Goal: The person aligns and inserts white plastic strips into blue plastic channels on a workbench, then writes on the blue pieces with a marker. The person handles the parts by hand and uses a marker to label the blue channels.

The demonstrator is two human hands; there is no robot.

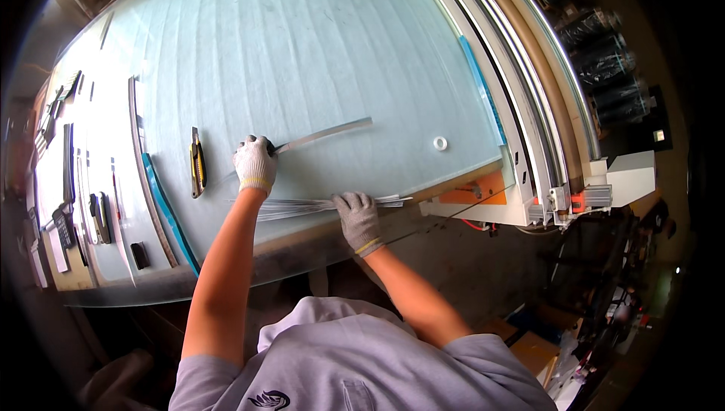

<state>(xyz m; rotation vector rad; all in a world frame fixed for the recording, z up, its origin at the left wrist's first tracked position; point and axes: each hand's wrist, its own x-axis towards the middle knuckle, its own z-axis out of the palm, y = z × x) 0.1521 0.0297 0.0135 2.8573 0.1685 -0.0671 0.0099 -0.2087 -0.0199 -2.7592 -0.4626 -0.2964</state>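
Note:
My left hand (255, 165), in a pale knit glove with dark fingertips, is closed at one end of a thin grey strip (325, 134). The strip reaches out to the right over the pale table mat and looks flat and slightly curved. Nearer to me, a bundle of thin, light strips (291, 208) lies along the table's front edge. My right hand (358, 222), in a grey glove, has its fingers curled over the bundle toward its right end. Several strip tips stick out past those fingers. The undersides of both hands are hidden.
A yellow-black utility knife (197, 163) lies left of my left hand. Beyond it are a blue strip (168, 207), a long dark bar (143, 162) and a calculator (63, 228). A white ring (440, 143) sits at right, before a long metal rail (521, 78).

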